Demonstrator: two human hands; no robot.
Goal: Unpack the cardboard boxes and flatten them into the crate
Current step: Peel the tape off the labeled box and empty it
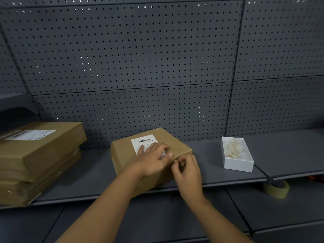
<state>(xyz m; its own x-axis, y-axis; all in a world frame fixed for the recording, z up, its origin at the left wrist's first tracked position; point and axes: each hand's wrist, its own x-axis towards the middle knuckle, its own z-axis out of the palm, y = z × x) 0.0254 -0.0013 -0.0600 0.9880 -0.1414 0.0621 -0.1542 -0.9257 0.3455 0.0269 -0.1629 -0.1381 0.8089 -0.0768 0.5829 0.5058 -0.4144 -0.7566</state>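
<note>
box [122, 155] under left hand [152, 160]; right hand [188, 171] picks edge.

No words or numbers can be read. The white shipping label [147, 143] on the closed brown cardboard box [150, 155] at the middle shows a barcode and fine print too small to read. The white label [29, 135] on the top box of the brown cardboard stack [36, 160] at left is likewise blurred.
</note>
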